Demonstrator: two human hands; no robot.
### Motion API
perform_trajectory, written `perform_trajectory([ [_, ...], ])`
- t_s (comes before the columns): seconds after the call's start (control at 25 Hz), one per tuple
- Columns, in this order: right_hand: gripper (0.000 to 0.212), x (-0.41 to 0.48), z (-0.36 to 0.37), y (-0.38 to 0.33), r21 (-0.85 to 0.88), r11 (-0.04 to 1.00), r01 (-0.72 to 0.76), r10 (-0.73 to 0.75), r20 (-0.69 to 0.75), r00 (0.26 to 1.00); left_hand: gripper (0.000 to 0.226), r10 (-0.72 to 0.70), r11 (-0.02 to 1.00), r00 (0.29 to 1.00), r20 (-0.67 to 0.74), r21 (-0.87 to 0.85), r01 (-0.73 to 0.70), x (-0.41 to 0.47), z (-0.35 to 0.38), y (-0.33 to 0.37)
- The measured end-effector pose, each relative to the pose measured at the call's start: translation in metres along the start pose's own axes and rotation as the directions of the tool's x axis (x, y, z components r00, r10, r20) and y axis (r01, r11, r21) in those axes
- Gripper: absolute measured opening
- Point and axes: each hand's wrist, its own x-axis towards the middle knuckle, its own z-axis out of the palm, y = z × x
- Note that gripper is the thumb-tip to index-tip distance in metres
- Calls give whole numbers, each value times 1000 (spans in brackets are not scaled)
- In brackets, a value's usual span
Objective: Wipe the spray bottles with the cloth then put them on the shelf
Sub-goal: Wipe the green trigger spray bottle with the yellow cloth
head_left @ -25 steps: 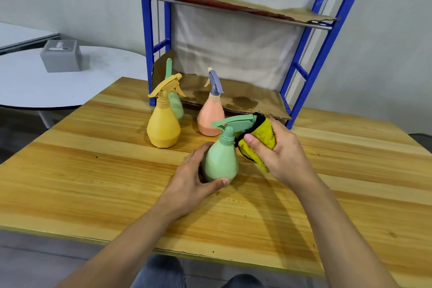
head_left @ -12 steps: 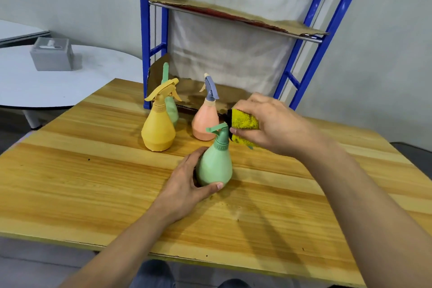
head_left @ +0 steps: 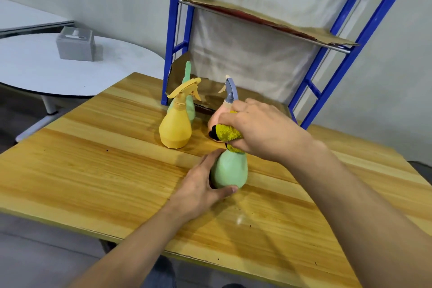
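Green spray bottle (head_left: pixel 230 172): stands upright near the middle of the tabletop (head_left: pixel 93 159), in front of the other bottles; its spray head is hidden under the cloth and the right hand.
Left hand (head_left: pixel 198 190): grips the bottle's round body low down from the left, thumb curled across the front near the base.
Right hand (head_left: pixel 261 131): reaches in from above, fingers curled round the cloth, holding it on the bottle's top.
Cloth (head_left: pixel 225 133): yellow with a dark edge, bunched up, touching the bottle's neck.
Yellow spray bottle (head_left: pixel 175 128): upright, behind and to the left, apart from the held one.
Pink spray bottle (head_left: pixel 215 119): upright behind the right hand, mostly hidden; its grey-blue head shows.
Second green bottle (head_left: pixel 189 105): just behind the yellow one, at the shelf's foot; whether it stands on the shelf I cannot tell.
Shelf (head_left: pixel 171 54): blue frame, cardboard-lined levels, at the tabletop's far edge.
Round white table (head_left: pixel 35 72): off to the left, carrying a grey box (head_left: pixel 76 43).
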Motion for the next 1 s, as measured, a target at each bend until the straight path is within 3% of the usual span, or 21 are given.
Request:
perform_trajectory([
  [0.08, 32, -1, 0, 5, 69, 998, 6, -5, -14, 1000, 90, -2, 1000, 1000, 10, 0, 2, -1, 0, 1],
  [0.12, 30, -5, 0, 9, 189, 982, -28, 35, -34, 999, 90, 3, 1000, 1000, 20, 6, -3, -2, 0, 2],
  [0.2, 27, -19, 5, 16, 508, 855, -105, 206, -147, 968, 90, 11, 1000, 1000, 25, 9, -11, -3, -2, 2],
  [0.24, 26, -29, 11, 18, 606, 786, -125, 326, -234, 916, 91, 14, 1000, 1000, 20, 11, -14, -3, -2, 1],
  [0.32, 27, -51, 31, 17, 711, 679, -184, 573, -356, 739, 90, 10, 1000, 1000, 10, 26, -10, -3, -3, 2],
  [0.4, 28, -68, 60, 3, 853, 470, -226, 803, -307, 510, 89, 12, 999, 1000, 6, 43, -12, -3, -2, 2],
  [0.44, 30, -71, 75, -8, 917, 346, -199, 869, -234, 435, 89, 14, 999, 1000, 10, 49, -14, -4, -2, 3],
  [0.52, 30, -68, 93, -29, 982, 164, -95, 901, -110, 420, 89, 20, 999, 1000, 11, 42, -21, -4, -2, 3],
  [0.6, 25, -65, 99, -35, 995, 76, -62, 897, -41, 441, 89, 19, 1000, 1000, 9, 11, -19, -3, -1, 1],
  [0.72, 35, -81, 106, -25, 921, 263, -287, 863, -91, 497, 92, -11, 1000, 999, 31, -14, 12, -5, -2, 1],
  [0.84, 47, -112, 123, -37, 750, 326, -575, 885, -28, 465, 93, -19, 998, 1000, -13, 53, 19, -7, 1, 9],
  [0.92, 50, -125, 136, -58, 580, 413, -703, 843, 48, 535, 94, -34, 991, 997, -66, 128, 43, -7, 4, 16],
  [1.0, 62, -139, 145, -73, 529, 473, -705, 781, 118, 613, 88, -57, 986, 995, -77, 150, 68, -8, 2, 26],
])
